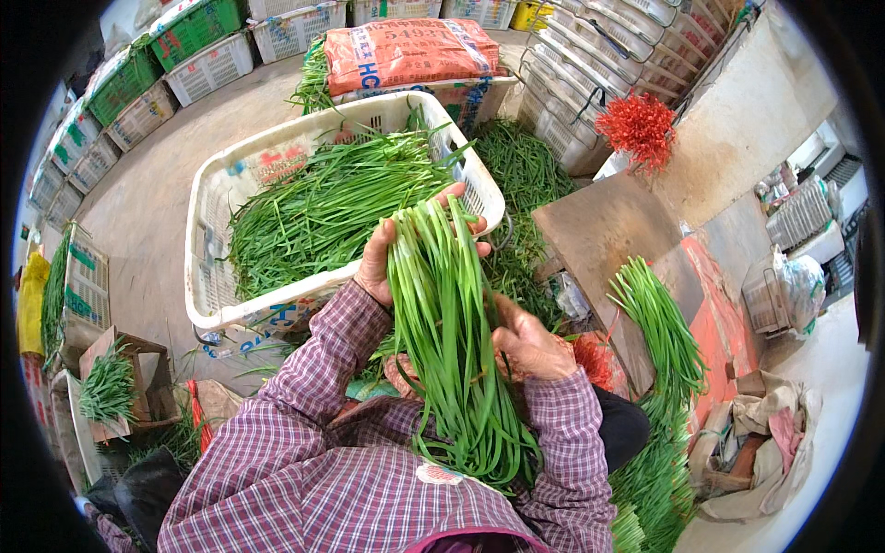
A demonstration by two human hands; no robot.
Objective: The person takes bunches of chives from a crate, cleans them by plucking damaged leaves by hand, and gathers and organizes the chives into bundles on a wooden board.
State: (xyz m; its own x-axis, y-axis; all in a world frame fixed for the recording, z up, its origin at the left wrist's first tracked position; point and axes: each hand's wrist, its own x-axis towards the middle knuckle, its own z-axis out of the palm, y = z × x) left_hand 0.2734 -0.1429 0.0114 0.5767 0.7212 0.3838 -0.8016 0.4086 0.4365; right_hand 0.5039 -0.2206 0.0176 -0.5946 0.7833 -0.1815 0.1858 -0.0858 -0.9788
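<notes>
A bunch of garlic chives (442, 318) spreads across my lap, pale stem ends away from me and green leaf tips hanging toward my body. My left hand (375, 263) holds it from beneath near the stem ends, the thumb at the left and fingers showing at the right. Against the right edge of the leaves is my right hand (532, 342), its fingers curled and their tips partly hidden; whether they pinch a leaf cannot be told. Just beyond lies a heap of loose chives (339, 200) inside a white plastic crate (214, 186).
Right of me, a chive bunch (657, 325) lies partly on a wooden board (608, 214). Red ties (636, 131) hang by stacked white crates (553, 117). Loose greens (518, 166) cover the floor beside the crate. An orange sack (415, 55) rests on another crate beyond.
</notes>
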